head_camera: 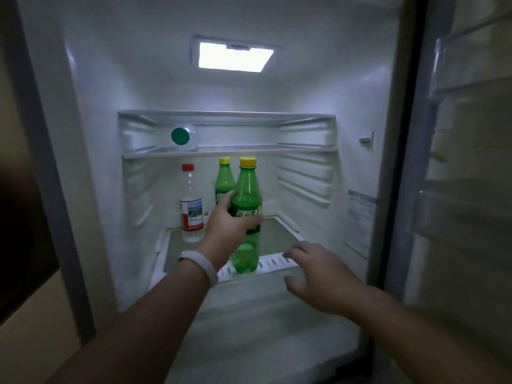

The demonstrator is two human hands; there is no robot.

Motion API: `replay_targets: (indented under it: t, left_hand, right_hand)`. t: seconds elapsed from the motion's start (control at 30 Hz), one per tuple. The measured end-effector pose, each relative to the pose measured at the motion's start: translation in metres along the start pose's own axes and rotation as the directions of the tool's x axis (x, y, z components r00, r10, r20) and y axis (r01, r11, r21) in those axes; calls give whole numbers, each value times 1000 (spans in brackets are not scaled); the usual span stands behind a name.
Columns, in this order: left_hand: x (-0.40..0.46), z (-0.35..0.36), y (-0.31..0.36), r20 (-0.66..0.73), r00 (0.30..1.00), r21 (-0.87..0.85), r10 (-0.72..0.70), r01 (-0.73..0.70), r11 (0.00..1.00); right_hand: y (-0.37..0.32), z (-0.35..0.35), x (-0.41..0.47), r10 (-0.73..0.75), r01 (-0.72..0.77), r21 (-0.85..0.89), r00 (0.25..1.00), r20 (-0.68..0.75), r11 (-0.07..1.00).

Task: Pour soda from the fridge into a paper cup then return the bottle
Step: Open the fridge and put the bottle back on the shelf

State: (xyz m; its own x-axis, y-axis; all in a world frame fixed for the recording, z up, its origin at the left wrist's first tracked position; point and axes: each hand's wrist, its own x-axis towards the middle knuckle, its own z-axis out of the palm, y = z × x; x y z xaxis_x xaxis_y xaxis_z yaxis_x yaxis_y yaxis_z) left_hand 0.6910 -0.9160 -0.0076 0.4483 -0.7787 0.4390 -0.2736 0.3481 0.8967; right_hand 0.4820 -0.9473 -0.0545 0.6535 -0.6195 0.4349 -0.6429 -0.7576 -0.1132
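Inside the open fridge, my left hand [228, 224] is wrapped around the label of a green soda bottle [246, 189] with a yellow cap. The bottle stands upright at the front edge of the glass shelf [279, 239]. My right hand [318, 275] hovers with fingers spread over the shelf's white front rim, to the right of the bottle and not touching it. A white band sits on my left wrist. No paper cup is in view.
A second green soda bottle [224, 181] stands behind the held one. A clear water bottle with a red cap [191, 206] stands at the shelf's left. A bottle with a green cap [181, 136] lies on the upper shelf. The fridge door [468, 189] hangs open at right.
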Motion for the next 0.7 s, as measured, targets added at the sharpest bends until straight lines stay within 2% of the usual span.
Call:
replay_targets:
  t: [0.17, 0.33, 0.7]
  left_hand:
    - [47, 15, -28, -19, 1000, 18, -20, 20, 1000]
    - [84, 31, -53, -26, 1000, 27, -9, 9, 1000]
    - [126, 49, -79, -65, 997, 50, 33, -30, 998]
  right_hand:
    - [15, 7, 3, 63, -63, -41, 998, -1, 997]
    - [24, 5, 4, 130, -130, -10, 991, 19, 992]
    - [25, 7, 2, 127, -126, -37, 992, 25, 991]
